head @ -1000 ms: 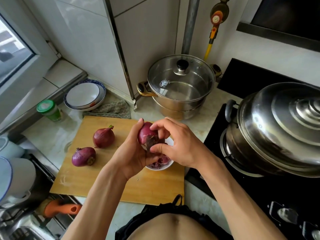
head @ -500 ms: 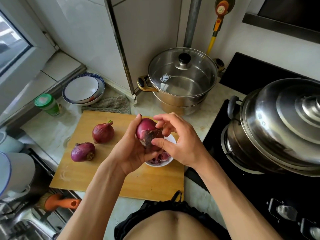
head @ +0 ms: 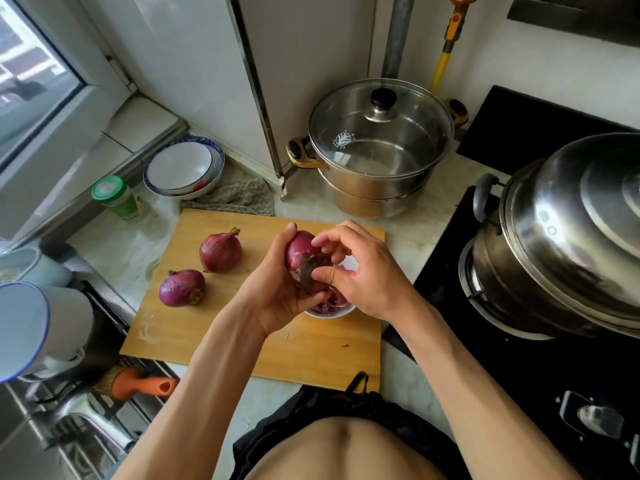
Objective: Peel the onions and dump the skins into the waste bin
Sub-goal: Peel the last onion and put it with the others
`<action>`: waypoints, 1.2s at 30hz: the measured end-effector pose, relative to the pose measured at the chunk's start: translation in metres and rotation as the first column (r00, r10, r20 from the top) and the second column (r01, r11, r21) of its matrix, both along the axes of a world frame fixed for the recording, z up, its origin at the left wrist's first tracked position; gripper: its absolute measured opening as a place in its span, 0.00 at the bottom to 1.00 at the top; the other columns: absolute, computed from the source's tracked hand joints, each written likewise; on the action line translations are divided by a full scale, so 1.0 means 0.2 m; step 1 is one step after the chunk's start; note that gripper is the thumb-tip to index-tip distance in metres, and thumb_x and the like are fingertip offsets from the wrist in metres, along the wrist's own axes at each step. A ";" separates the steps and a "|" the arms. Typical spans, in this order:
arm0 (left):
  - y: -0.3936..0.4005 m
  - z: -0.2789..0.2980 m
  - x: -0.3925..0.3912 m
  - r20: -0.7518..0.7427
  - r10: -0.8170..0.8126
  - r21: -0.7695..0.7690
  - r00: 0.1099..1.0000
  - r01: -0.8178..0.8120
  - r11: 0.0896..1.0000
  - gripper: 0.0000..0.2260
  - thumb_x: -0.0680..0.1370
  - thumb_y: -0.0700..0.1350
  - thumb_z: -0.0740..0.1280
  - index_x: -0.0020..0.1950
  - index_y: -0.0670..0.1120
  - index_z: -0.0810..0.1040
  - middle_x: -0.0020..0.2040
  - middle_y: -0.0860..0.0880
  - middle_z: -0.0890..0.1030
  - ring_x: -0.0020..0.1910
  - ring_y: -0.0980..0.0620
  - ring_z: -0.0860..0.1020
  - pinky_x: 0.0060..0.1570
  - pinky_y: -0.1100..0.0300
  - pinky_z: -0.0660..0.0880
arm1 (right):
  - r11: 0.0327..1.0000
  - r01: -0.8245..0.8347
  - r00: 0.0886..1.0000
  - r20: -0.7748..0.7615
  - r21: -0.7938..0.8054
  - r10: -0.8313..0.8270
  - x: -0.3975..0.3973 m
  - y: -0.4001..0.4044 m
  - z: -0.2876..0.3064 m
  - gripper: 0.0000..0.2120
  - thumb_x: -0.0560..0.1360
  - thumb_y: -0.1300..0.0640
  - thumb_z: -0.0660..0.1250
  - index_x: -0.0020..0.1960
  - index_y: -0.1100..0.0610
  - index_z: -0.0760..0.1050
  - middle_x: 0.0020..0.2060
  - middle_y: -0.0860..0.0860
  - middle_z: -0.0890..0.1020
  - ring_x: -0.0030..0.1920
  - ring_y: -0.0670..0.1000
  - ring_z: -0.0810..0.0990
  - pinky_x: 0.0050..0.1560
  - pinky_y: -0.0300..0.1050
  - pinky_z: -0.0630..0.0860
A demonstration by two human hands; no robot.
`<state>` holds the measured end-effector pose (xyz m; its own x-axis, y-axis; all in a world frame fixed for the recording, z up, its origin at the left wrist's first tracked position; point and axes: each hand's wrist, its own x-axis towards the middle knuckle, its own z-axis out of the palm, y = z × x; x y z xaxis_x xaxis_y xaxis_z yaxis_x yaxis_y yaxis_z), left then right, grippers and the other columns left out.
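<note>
Kitchen tiles and a window corner are framing your marble surface (head: 114, 244), with everything laid out so the peeling stays within easy reach. Going from the left, a green-capped jar (head: 116, 197) and stacked bowls (head: 183, 168) are sitting back near the wall, out of your working zone. Next, the wooden cutting board (head: 207, 327) is carrying two waiting onions: a purple onion (head: 181, 287) nearer you and a brown-skinned onion (head: 220, 251) just behind it, both parked to the left, apart from your hands, probably so you can take them in turn.

At the middle, your left hand (head: 273, 289) is cradling the third onion (head: 303, 259), fingers curled round it to steady it with the root end facing you. Your right hand (head: 356, 271) is pinching at that onion's dark outer skin with thumb and fingertips, seemingly working a flap loose. You are holding it directly above a small white bowl (head: 329, 311), which is already catching purple skins (head: 325, 304); that placement is likely deliberate, so scraps are falling in rather than scattering.

Farther right, a glass-lidded pot (head: 381, 147) is standing on the surface, and a large steel pot (head: 568, 237) is sitting on the black stove (head: 519, 375). No waste bin is showing, so dumping looks some way off.
</note>
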<state>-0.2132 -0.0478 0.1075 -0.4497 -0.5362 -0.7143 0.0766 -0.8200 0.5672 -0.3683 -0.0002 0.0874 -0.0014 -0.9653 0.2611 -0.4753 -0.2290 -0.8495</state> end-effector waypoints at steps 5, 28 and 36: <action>-0.02 -0.05 0.05 0.013 0.046 0.014 0.999 -0.046 0.999 0.28 0.78 0.67 0.63 0.54 0.42 0.81 0.44 0.43 0.84 0.37 0.52 0.84 0.31 0.59 0.83 | 1.000 0.011 0.999 0.033 0.001 -0.011 0.08 0.00 -0.07 0.12 0.74 0.61 0.73 0.56 0.59 0.78 0.40 0.44 0.77 0.43 0.44 0.77 0.49 0.34 0.73; -0.02 -0.12 0.05 0.084 0.053 -0.051 0.995 -0.049 0.997 0.28 0.77 0.66 0.67 0.61 0.42 0.81 0.50 0.42 0.86 0.45 0.48 0.87 0.33 0.57 0.83 | 0.978 0.118 0.953 0.257 0.172 -0.160 0.06 -0.01 -0.10 0.13 0.73 0.65 0.73 0.55 0.56 0.80 0.43 0.47 0.83 0.46 0.48 0.83 0.54 0.51 0.80; -0.02 -0.13 0.04 0.092 0.038 -0.035 0.995 -0.035 0.999 0.29 0.76 0.67 0.67 0.62 0.43 0.82 0.52 0.41 0.85 0.47 0.47 0.86 0.34 0.57 0.83 | 0.980 0.170 0.975 0.126 0.099 -0.182 0.07 0.01 -0.12 0.07 0.76 0.63 0.68 0.52 0.56 0.79 0.47 0.48 0.83 0.49 0.45 0.81 0.52 0.47 0.79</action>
